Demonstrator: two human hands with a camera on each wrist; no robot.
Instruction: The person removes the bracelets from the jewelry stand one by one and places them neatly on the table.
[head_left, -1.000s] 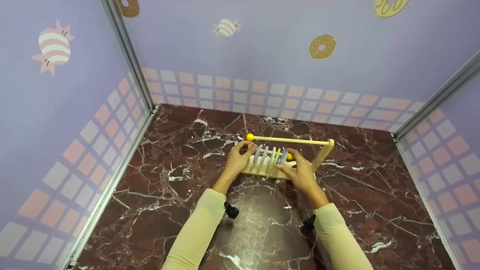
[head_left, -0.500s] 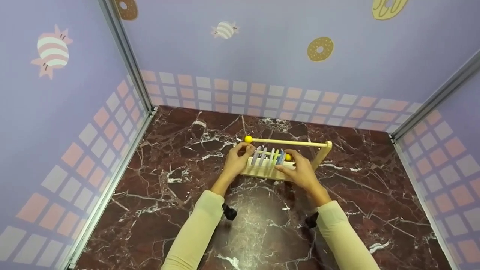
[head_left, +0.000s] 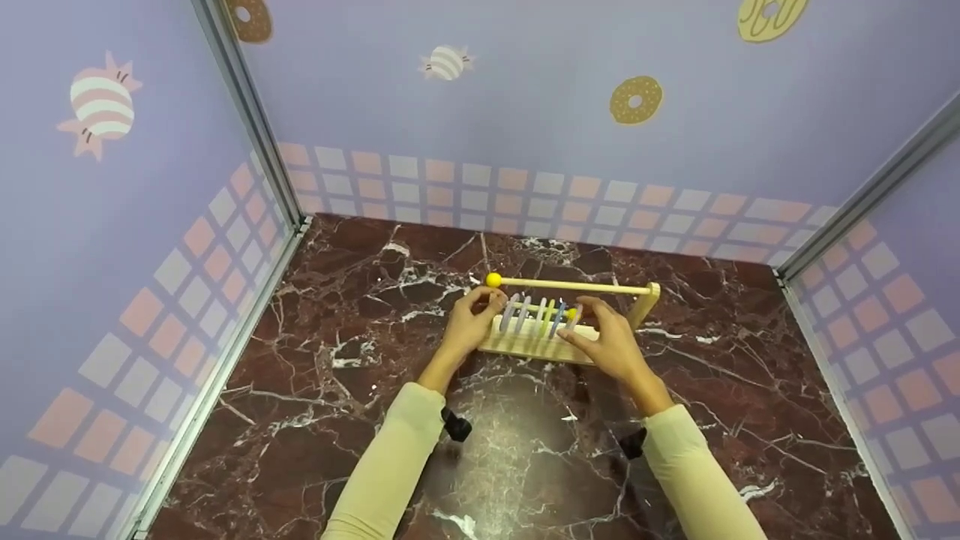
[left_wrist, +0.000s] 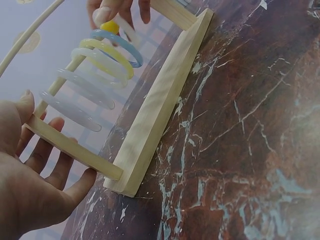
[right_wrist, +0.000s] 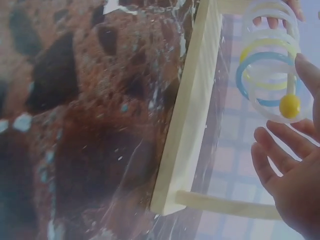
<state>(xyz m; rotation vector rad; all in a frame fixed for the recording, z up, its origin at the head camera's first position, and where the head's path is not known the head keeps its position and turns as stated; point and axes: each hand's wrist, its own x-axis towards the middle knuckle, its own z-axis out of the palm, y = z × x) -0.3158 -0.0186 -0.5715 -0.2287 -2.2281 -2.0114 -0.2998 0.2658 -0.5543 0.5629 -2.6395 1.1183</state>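
Note:
A wooden ring stand point(head_left: 536, 348) has two level dowels, each tipped with a yellow ball. Several thin plastic rings hang on the lower dowel: cloudy clear ones point(left_wrist: 70, 110), a yellow ring point(right_wrist: 270, 41) and a blue ring point(right_wrist: 240, 80). My left hand point(head_left: 469, 322) grips the left upright where the lower dowel starts, its fingers spread behind the wood in the left wrist view. My right hand point(head_left: 611, 349) pinches a clear ring point(right_wrist: 260, 111) by its edge between thumb and fingers. That ring surrounds the lower dowel's yellow ball point(right_wrist: 289, 106), apart from the blue ring.
The upper dowel point(head_left: 574, 285) runs behind the rings from a right-hand post point(head_left: 643, 307), its yellow ball point(head_left: 493, 280) at the left. A dark red marble tabletop point(head_left: 360, 450) lies below. Purple patterned walls point(head_left: 480, 112) close in the back and both sides.
My right hand has moved slightly right, drawing the clear ring away from the blue ring to the dowel's ball end. The left hand keeps its grip on the upright.

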